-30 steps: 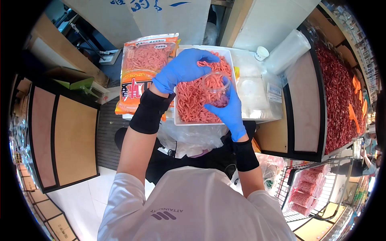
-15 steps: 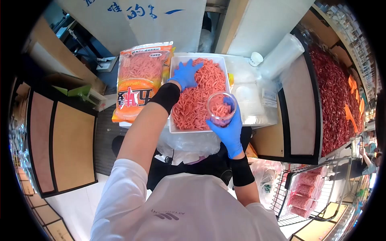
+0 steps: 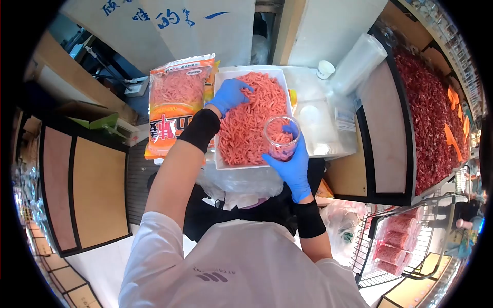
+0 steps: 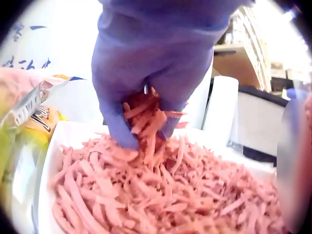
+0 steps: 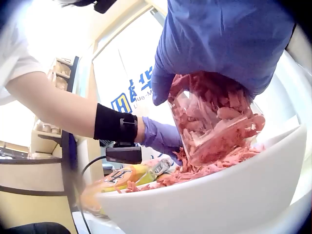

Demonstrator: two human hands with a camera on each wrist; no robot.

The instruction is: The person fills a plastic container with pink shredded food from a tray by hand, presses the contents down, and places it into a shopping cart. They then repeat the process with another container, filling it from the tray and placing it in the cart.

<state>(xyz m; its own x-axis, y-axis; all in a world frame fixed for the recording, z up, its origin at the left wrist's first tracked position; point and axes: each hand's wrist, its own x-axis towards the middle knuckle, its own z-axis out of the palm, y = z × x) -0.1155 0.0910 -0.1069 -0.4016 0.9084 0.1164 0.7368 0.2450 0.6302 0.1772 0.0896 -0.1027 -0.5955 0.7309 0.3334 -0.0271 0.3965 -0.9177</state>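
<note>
A white tub (image 3: 289, 87) heaped with pink shredded strips (image 3: 246, 131) stands before me. My left hand (image 3: 228, 96), in a blue glove, is at the tub's far left part. In the left wrist view its fingers and thumb pinch a clump of strips (image 4: 147, 119) just above the heap. My gloved right hand (image 3: 294, 167) grips a clear plastic jar (image 3: 281, 137) over the tub's near right corner. Strips partly fill the jar, and its round mouth is uncovered. The right wrist view shows the jar tilted, with strips against its clear wall (image 5: 200, 117).
An orange printed bag (image 3: 177, 102) of the same strips lies left of the tub. To the right are clear plastic packaging (image 3: 316, 120), a plastic roll (image 3: 359, 64) and a small white cup (image 3: 325, 69). A cart (image 3: 395, 246) with filled jars stands at lower right.
My left hand left the jar's side, reached the tub's far left with spread fingers, then curled around strips. The right hand drew the jar nearer to me, its mouth now facing up.
</note>
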